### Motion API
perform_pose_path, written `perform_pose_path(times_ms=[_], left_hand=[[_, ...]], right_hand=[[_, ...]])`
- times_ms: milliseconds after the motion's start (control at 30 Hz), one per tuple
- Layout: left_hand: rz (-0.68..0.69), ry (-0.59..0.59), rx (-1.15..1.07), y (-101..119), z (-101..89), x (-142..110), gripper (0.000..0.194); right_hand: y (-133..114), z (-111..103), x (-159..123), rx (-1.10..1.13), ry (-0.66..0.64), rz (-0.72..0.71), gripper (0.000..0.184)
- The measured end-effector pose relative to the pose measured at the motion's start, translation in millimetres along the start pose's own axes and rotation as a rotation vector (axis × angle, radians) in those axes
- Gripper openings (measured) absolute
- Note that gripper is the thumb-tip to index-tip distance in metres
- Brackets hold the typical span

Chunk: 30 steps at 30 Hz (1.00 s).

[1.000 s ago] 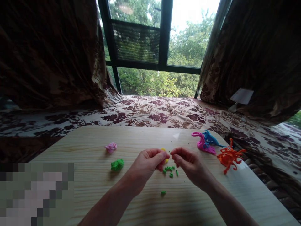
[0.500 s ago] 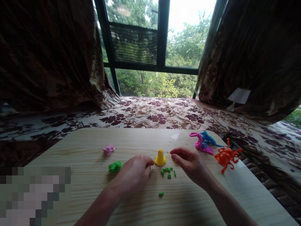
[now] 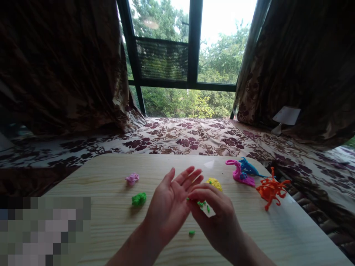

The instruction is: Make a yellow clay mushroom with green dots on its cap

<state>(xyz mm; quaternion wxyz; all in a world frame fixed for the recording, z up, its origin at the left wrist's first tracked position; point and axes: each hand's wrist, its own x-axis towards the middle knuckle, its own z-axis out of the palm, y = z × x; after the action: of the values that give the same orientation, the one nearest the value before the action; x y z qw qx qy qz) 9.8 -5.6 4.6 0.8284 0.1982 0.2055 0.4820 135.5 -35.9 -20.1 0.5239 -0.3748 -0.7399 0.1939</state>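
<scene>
My left hand (image 3: 170,203) is held palm up over the table, its fingers stretched out. Beside that palm, my right hand (image 3: 217,214) pinches a tiny green piece of modelling clay (image 3: 188,199) between thumb and fingertips. Just beyond the right fingers lies a yellow clay piece (image 3: 215,183), partly covered by them, with a rough surface and a green speck on it. Small green clay bits (image 3: 200,204) show below the right fingers, some hidden. One more green bit (image 3: 191,232) lies nearer to me.
On the left of the pale wooden table (image 3: 111,221) are a green clay lump (image 3: 139,199) and a pink lump (image 3: 132,179). At right lie a magenta clay shape (image 3: 240,175), a blue one (image 3: 251,168) and an orange many-armed figure (image 3: 273,188). A lamp (image 3: 287,115) stands behind.
My left hand has turned palm up and spread. My right hand has moved left to it, now pinching a green bit. The yellow piece, upright before, now shows a rough round face.
</scene>
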Motion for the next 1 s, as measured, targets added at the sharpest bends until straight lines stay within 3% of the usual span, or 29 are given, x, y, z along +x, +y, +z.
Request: perform_pose_path(times_ms=[100,267,367,600,800,900,1000], left_hand=[[-0.097,-0.024,-0.147,-9.4,2.2,-2.5,0.043],[-0.008,-0.035,-0.162,-5.7,-2.0,-3.2,0.049],[-0.032,-0.034,-0.138,-1.4,-2.4,-4.6,0.050],[0.140,-0.074,-0.135,12.7,-2.0,-7.1,0.052],[-0.073,-0.099,-0.129,4.8,-1.8,-9.4,0.058],[0.041,-0.119,-0.149,14.9,-0.1,-10.6,0.061],[0.118,-0.090,-0.162,18.0,-2.4,-8.4,0.060]], right_hand=[[-1.8,3.0,-1.9,-0.140,-0.078,-0.069,0.017],[-11.3,1.9,2.0,-0.315,-0.251,-0.171,0.034],[-16.9,4.8,3.6,-0.414,-0.314,-0.205,0.047],[-16.9,19.7,-2.9,-0.476,-0.371,-0.382,0.052],[-15.4,11.6,2.9,-0.539,-0.267,-0.214,0.050],[-15.8,10.9,2.1,-0.528,-0.251,-0.240,0.048],[-16.1,15.5,-1.2,-0.515,-0.329,-0.326,0.049]])
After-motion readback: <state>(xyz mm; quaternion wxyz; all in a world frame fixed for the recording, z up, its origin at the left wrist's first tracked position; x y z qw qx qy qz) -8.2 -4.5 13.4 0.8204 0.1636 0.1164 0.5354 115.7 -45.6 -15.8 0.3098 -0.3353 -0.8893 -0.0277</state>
